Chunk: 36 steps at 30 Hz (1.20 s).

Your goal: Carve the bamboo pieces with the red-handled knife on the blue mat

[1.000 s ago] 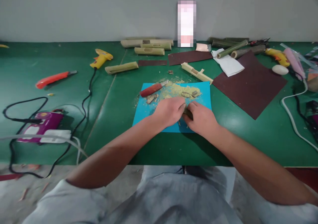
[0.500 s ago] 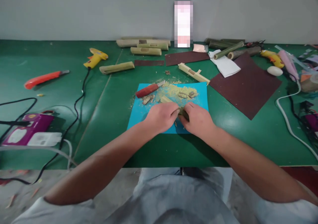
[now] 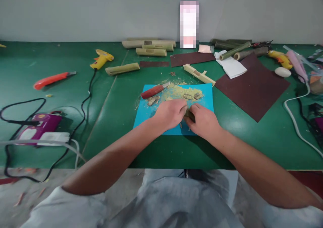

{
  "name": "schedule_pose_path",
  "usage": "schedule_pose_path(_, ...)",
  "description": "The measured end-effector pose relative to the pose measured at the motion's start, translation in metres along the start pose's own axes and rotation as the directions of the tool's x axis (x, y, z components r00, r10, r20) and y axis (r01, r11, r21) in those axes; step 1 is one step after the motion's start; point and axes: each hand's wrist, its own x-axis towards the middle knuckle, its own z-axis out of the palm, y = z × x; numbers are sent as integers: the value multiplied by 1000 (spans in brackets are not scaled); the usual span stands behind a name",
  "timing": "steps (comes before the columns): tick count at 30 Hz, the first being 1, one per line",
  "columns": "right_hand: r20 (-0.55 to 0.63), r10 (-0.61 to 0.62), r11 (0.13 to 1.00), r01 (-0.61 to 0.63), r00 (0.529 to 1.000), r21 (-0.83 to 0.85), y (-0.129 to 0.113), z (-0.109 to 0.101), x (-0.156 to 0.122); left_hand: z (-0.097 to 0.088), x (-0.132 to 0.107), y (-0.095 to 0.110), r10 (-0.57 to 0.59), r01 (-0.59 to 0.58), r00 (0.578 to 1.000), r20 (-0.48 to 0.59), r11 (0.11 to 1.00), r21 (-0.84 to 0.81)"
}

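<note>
Both hands meet over a blue sheet [image 3: 202,100] on the green table [image 3: 113,127]. My left hand [image 3: 170,114] and my right hand [image 3: 203,122] are closed together on a small dark green bamboo piece [image 3: 188,114] that shows only between the fingers. Just beyond the hands lies a heap of yellowish shavings [image 3: 176,92] with a few small cut bamboo bits. A red-handled knife [image 3: 154,91] rests on the sheet's far left corner.
Brown sandpaper sheets [image 3: 252,86] lie at the right. Bamboo tubes [image 3: 148,47] line the back, with a notched pale one [image 3: 199,74] near the sheet. At the left are a yellow glue gun [image 3: 101,59], an orange cutter [image 3: 52,80], a purple device [image 3: 40,127] and cables.
The hands stay pressed together on the bamboo piece with only small finger movement. The view swung slightly left, then back.
</note>
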Motion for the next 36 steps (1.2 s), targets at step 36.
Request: schedule_pose_path(36,-4,-2,1000,2,1000,-9,-4,-4,-1,0,-6,3,-52,53,999,9,997,-61)
